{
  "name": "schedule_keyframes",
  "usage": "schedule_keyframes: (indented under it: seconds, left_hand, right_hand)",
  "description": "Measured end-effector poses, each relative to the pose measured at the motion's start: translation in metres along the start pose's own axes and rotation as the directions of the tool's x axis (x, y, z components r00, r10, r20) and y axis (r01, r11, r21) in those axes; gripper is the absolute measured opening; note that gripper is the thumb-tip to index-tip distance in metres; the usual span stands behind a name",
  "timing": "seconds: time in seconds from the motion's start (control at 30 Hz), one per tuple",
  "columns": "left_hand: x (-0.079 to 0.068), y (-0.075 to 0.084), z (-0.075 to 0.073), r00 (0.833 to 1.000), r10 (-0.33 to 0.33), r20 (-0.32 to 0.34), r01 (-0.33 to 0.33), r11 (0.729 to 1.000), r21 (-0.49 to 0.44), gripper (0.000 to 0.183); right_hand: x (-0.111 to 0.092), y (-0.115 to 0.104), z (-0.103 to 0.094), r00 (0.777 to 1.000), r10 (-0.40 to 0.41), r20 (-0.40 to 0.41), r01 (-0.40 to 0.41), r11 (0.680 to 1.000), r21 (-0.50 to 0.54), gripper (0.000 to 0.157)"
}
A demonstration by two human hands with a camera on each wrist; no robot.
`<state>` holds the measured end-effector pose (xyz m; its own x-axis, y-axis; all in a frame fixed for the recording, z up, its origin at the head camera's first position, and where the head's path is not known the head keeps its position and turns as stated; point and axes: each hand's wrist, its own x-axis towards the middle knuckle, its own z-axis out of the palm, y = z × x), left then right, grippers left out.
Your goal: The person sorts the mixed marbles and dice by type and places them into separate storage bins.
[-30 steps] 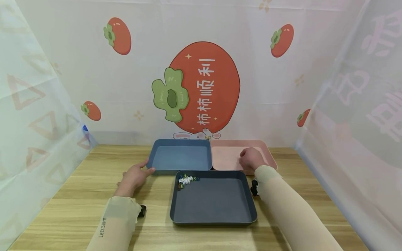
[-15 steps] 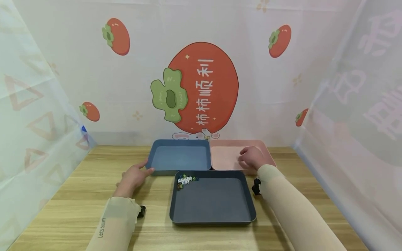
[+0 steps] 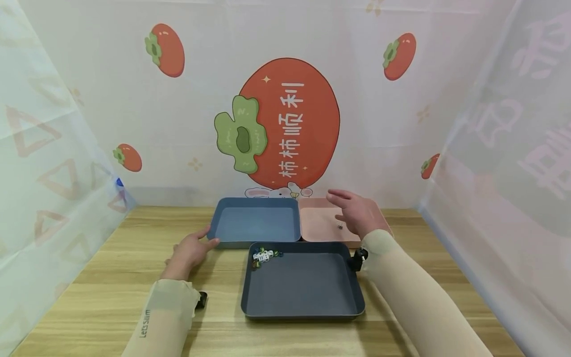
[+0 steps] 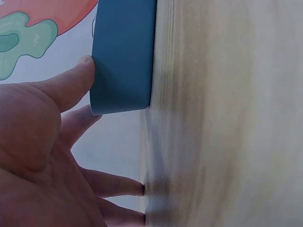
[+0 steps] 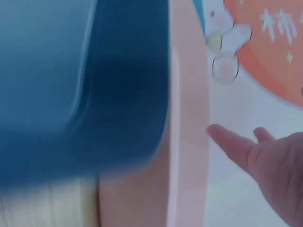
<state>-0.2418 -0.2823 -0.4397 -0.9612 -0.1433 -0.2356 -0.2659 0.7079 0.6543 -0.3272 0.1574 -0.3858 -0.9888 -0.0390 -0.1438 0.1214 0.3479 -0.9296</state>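
Observation:
My right hand [image 3: 357,214] hovers over the pink tray [image 3: 317,220] with its fingers extended and holds nothing. Below its fingers, a tiny dark-and-white piece [image 3: 340,226] lies in that tray, too small to identify. In the right wrist view the thumb [image 5: 229,142] stands apart from the fingers. At the near left corner of the blue tray [image 4: 124,56], my left hand [image 3: 192,252] touches the rim with straight thumb and index finger; its other fingers reach down to the table. White dice [image 3: 264,256] and small dark glass-like marbles [image 3: 256,265] cluster in the dark grey tray's [image 3: 303,287] far left corner.
Blue and pink trays stand side by side at the back, against the printed backdrop [image 3: 192,99]. The grey tray sits in front of them on the wooden table [image 3: 111,277]. Cloth walls [image 3: 44,173] enclose both sides. A small black device [image 3: 358,259] is on the right wrist.
My right hand has lifted from the pink tray, its curled fingers now spread and extended. The tiny piece beneath it has come into view. My left hand has stayed in place.

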Motion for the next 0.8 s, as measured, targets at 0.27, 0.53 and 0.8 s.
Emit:
schedule_keyframes:
  seconds: [0.27, 0.53, 0.8]
  left_hand:
    - [0.001, 0.000, 0.000, 1.000, -0.013, 0.002, 0.013, 1.000, 0.005, 0.078]
    - [0.001, 0.002, 0.000, 1.000, -0.002, -0.004, 0.002, 1.000, 0.006, 0.078]
    - [0.000, 0.003, -0.001, 1.000, -0.010, 0.001, 0.010, 1.000, 0.017, 0.078]
  right_hand:
    - [0.000, -0.017, 0.041, 0.926, -0.279, 0.255, 0.249, 0.958, 0.146, 0.053]
    - [-0.018, -0.022, 0.073, 0.840, -0.365, 0.401, 0.485, 0.837, -0.254, 0.043]
    - [-0.022, -0.010, 0.097, 0.784, -0.346, 0.516, 0.587, 0.685, -0.433, 0.032]
